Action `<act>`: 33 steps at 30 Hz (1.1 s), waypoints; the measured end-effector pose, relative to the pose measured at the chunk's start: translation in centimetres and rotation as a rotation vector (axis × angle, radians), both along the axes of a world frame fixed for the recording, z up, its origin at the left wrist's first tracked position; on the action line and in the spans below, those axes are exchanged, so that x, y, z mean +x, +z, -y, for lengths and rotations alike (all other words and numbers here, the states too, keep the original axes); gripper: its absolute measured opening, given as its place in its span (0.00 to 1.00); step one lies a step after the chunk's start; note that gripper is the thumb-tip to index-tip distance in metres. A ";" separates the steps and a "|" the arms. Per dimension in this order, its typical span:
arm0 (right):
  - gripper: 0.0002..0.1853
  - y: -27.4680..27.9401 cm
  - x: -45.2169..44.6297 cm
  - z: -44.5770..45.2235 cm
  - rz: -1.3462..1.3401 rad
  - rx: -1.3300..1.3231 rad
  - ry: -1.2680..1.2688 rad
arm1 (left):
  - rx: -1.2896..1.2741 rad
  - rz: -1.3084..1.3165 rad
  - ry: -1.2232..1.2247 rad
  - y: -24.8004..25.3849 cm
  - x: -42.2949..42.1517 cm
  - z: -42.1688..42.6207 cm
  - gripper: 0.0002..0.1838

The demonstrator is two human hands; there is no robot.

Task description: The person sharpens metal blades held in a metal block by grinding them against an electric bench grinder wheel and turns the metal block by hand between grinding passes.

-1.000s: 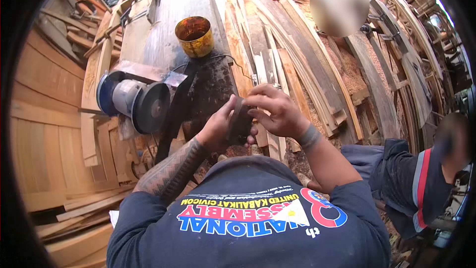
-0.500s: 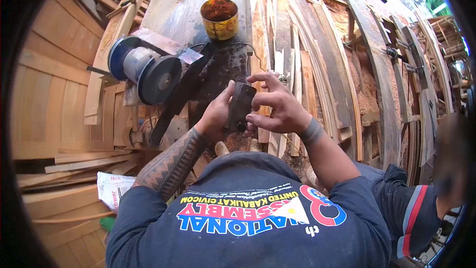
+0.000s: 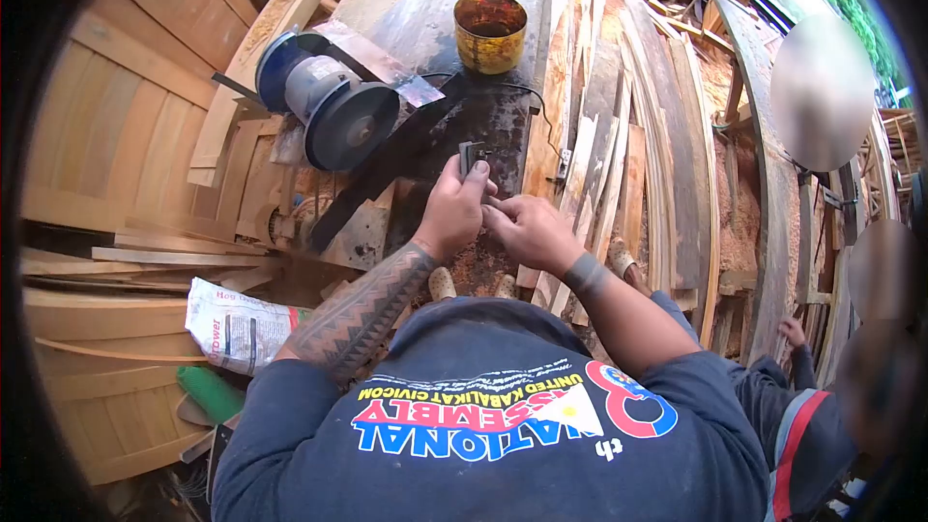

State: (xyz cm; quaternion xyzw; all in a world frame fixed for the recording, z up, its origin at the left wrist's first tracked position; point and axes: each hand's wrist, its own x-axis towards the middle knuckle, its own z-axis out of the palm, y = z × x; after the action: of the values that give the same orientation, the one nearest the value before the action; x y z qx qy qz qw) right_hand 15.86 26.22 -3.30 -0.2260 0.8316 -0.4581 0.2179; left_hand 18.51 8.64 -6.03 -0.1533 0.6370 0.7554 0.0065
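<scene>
My left hand is closed around a small dark block; its upper end sticks out past the thumb, and the rest is hidden in the palm. Close beside it, my right hand has its fingers pinched together near the lower side of the block. What lies between those fingers is too small and covered to make out. Beyond both hands is a dark, stained bench surface. A bench grinder with two wheels stands up and to the left of my hands.
A yellow, stained pot sits on the bench beyond my hands. Long wooden strips lie to the right. Wooden panels and a white printed sack are on the left. Another person's striped sleeve is close at my right.
The block has turned in my left hand, and its broad face no longer shows. My right hand has moved down from its side, its spread fingers now pinched. The view has shifted.
</scene>
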 end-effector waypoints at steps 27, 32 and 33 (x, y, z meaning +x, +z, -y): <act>0.18 -11.0 2.2 -0.3 0.623 -0.232 0.152 | -0.516 -0.153 -0.388 -1.6 3.6 0.4 0.18; 0.21 -15.6 4.7 2.2 0.821 -0.388 -0.042 | -0.632 -0.249 -0.457 -1.5 4.6 -0.1 0.19; 0.19 -13.7 4.7 1.6 0.759 -0.234 -0.028 | -0.669 -0.273 -0.473 -1.2 5.0 -0.2 0.19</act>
State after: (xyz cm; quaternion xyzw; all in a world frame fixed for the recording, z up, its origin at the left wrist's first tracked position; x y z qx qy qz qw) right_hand 20.56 24.60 -17.01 -0.0524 0.6371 -0.6037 0.4764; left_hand 23.52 8.79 -7.20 0.1045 0.8594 0.4984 0.0452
